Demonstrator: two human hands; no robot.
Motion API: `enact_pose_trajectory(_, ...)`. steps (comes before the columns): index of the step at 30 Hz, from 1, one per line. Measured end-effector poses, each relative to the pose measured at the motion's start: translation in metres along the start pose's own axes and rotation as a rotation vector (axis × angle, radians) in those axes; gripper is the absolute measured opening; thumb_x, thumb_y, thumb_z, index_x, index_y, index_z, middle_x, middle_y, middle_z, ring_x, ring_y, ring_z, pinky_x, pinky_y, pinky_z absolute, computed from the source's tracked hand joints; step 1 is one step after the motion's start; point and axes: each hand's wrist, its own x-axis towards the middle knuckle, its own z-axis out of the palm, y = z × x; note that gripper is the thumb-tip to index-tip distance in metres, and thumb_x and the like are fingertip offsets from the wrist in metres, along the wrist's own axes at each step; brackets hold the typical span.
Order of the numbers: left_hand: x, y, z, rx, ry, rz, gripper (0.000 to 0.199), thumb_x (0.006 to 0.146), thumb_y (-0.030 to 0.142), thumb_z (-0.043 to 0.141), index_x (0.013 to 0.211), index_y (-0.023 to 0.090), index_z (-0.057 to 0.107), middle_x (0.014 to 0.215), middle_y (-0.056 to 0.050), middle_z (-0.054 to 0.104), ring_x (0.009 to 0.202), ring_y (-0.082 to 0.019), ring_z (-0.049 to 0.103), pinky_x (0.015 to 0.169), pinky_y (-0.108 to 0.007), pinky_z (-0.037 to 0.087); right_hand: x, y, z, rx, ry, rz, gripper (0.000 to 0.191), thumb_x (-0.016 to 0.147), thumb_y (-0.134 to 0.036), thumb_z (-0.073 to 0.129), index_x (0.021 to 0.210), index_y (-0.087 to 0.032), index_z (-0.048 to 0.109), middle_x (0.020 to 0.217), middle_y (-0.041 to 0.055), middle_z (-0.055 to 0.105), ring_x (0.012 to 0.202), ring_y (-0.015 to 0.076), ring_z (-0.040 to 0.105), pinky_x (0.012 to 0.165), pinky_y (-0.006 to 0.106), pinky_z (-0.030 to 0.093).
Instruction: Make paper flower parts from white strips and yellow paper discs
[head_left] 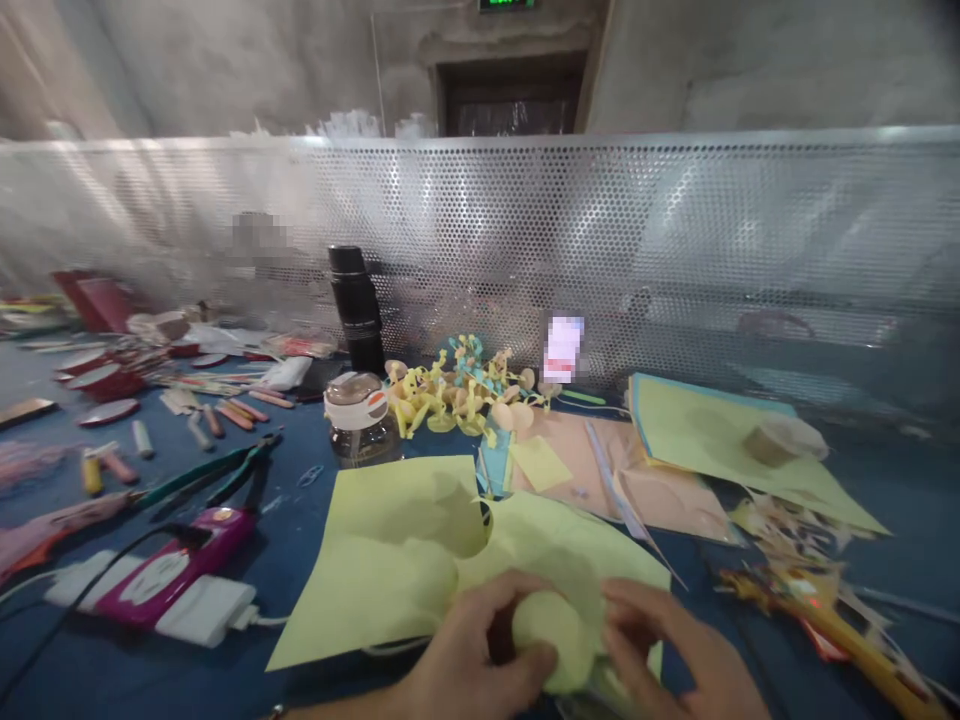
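Between the thumb and fingers of my left hand (pixel 487 645) is a pale green round piece (pixel 553 635), a disc that looks like foam or paper. Its flat face is turned towards me. Close to the disc's right side, my right hand (pixel 675 645) has its fingers curled in; what they pinch, if anything, I cannot make out. Under and behind both hands lie pale green sheets (pixel 390 540), with curved cut edges near the middle. Farther back stands a cluster of small yellow, peach and blue-green shaped pieces (pixel 457 395).
A glass jar (pixel 364 420) and a black flask (pixel 356 310) stand behind the sheets. On the left are green-handled pliers (pixel 244 465) and a purple power strip (pixel 176 575). A glue gun (pixel 840 620) lies right, below stacked sheets (pixel 705 430). A perforated metal panel (pixel 487 230) closes the back.
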Motion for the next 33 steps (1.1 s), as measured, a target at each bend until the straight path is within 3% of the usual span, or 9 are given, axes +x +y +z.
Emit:
enact_pose_trajectory(3,-0.002,0.009,-0.007,-0.007,0.223,0.059,0.027,0.078,0.033,0.065,0.100,0.016,0.062,0.076,-0.001,0.060,0.054,-0.009,0.047,0.050,-0.021,0.040,0.008,0.000,-0.025,0.018,0.154,0.074,0.018,0.089,-0.029,0.055,0.106,-0.022,0.059,0.072,0.0006,0.071,0.053,0.0135,0.067,0.055,0.020,0.057)
enact_pose_trajectory(5,-0.001,0.018,-0.017,-0.070,0.391,0.105,0.024,0.078,0.036,0.067,0.093,0.018,0.062,0.062,0.003,0.055,0.049,-0.009,0.046,0.046,-0.020,0.038,0.008,0.001,-0.037,0.040,0.140,0.155,0.018,0.090,-0.028,0.054,0.106,-0.022,0.059,0.068,-0.0007,0.067,0.055,0.0136,0.066,0.057,0.021,0.057)
enact_pose_trajectory(7,0.001,0.027,-0.029,-0.146,0.590,0.238,0.017,0.078,0.034,0.068,0.080,0.019,0.061,0.056,0.005,0.052,0.047,-0.007,0.044,0.045,-0.018,0.035,0.005,0.003,-0.043,0.026,-0.024,0.222,0.019,0.091,-0.030,0.054,0.106,-0.022,0.061,0.075,0.0009,0.068,0.062,0.0139,0.066,0.059,0.022,0.057)
enact_pose_trajectory(9,0.002,0.032,-0.039,-0.251,0.673,0.280,0.015,0.077,0.032,0.070,0.076,0.019,0.062,0.061,0.005,0.054,0.049,-0.007,0.046,0.046,-0.019,0.034,-0.003,0.003,-0.045,-0.023,-0.230,0.222,0.019,0.090,-0.030,0.055,0.106,-0.024,0.062,0.086,0.0022,0.069,0.071,0.0147,0.068,0.064,0.024,0.058)
enact_pose_trajectory(12,-0.002,0.030,-0.046,-0.288,0.659,0.177,0.019,0.076,0.035,0.071,0.072,0.017,0.064,0.065,0.002,0.057,0.052,-0.009,0.050,0.046,-0.021,0.035,-0.019,0.001,-0.041,-0.113,-0.420,0.136,0.017,0.089,-0.028,0.057,0.105,-0.026,0.062,0.102,0.0038,0.067,0.093,0.0185,0.066,0.078,0.031,0.057)
enact_pose_trajectory(15,-0.008,0.021,-0.044,-0.257,0.642,0.087,0.023,0.075,0.038,0.072,0.072,0.015,0.067,0.070,0.000,0.056,0.058,-0.010,0.054,0.047,-0.021,0.035,-0.035,-0.001,-0.035,-0.176,-0.480,0.054,0.023,0.087,-0.028,0.060,0.110,-0.027,0.061,0.109,0.0048,0.066,0.101,0.0204,0.064,0.084,0.034,0.056)
enact_pose_trajectory(21,-0.010,0.014,-0.040,-0.295,0.684,0.068,0.024,0.071,0.037,0.074,0.070,0.014,0.069,0.072,-0.001,0.057,0.060,-0.010,0.052,0.047,-0.021,0.035,-0.049,0.000,-0.026,-0.301,-0.420,-0.069,0.025,0.089,-0.031,0.057,0.112,-0.024,0.062,0.106,0.0063,0.069,0.094,0.0222,0.067,0.076,0.037,0.056)
enact_pose_trajectory(26,-0.011,0.014,-0.041,-0.405,0.714,0.062,0.022,0.069,0.034,0.076,0.072,0.014,0.071,0.076,-0.002,0.058,0.060,-0.009,0.051,0.048,-0.021,0.037,-0.046,-0.005,-0.022,-0.338,-0.390,-0.194,0.025,0.096,-0.023,0.041,0.111,-0.021,0.062,0.099,0.0065,0.071,0.087,0.0214,0.067,0.076,0.039,0.054)
enact_pose_trajectory(33,-0.012,0.015,-0.043,-0.482,0.683,0.019,0.020,0.068,0.032,0.076,0.074,0.014,0.071,0.072,0.000,0.060,0.060,-0.011,0.054,0.049,-0.022,0.040,-0.057,0.006,-0.035,-0.423,-0.321,-0.298,0.030,0.097,-0.025,0.038,0.115,-0.020,0.062,0.103,0.0074,0.071,0.093,0.0214,0.067,0.079,0.036,0.053)
